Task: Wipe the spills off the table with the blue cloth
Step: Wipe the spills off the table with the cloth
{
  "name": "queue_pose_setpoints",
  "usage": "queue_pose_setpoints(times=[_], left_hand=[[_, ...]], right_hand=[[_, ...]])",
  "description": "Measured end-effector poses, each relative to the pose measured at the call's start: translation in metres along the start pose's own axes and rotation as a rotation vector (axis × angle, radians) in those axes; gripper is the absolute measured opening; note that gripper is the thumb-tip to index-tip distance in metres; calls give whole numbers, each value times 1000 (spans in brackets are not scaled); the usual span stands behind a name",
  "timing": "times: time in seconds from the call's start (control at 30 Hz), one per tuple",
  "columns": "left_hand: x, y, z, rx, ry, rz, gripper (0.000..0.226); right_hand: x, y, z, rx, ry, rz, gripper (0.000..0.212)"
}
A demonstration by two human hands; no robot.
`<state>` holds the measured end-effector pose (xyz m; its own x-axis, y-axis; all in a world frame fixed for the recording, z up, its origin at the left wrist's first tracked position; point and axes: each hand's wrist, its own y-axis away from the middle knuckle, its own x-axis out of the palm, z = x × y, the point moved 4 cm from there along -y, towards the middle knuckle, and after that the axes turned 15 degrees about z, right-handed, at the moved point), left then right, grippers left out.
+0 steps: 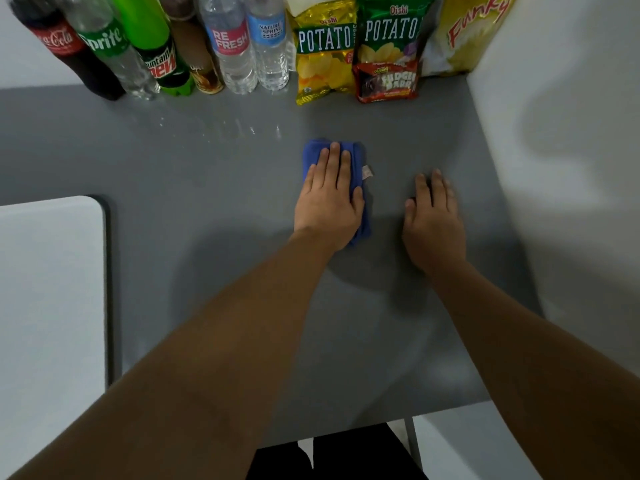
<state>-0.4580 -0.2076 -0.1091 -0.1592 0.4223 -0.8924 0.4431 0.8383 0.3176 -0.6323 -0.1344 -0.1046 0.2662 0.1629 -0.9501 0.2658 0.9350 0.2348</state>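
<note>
A folded blue cloth [313,155] with a small white tag lies on the grey table [207,202], near its middle. My left hand [329,199] lies flat on top of the cloth, fingers stretched out and pressing it down. My right hand [433,220] rests palm-down on the bare table to the right of the cloth, holding nothing. Small glistening wet drops [239,128] show on the table to the far left of the cloth, in front of the bottles.
Several drink bottles [156,46] stand along the table's far edge at the left. Snack bags [360,46] lean at the back right. A white wall [554,133] bounds the right side. A white surface [48,289] lies at the left.
</note>
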Motion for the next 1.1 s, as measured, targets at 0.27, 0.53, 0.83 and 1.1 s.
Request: queue_pose_setpoints(times=[0.27,0.53,0.83,1.1], left_hand=[[-31,-14,60,-50,2,-46,66],[-5,21,34,-168,10,-34,64],[-24,-12,49,-18,4,26,66],[-59,-15,133,-104,-1,-42,66]], right_hand=[[-2,0,5,14,67,-11,52],[-2,0,33,-18,39,-44,50],[4,-5,59,13,57,34,52],[5,-5,61,22,44,42,52]])
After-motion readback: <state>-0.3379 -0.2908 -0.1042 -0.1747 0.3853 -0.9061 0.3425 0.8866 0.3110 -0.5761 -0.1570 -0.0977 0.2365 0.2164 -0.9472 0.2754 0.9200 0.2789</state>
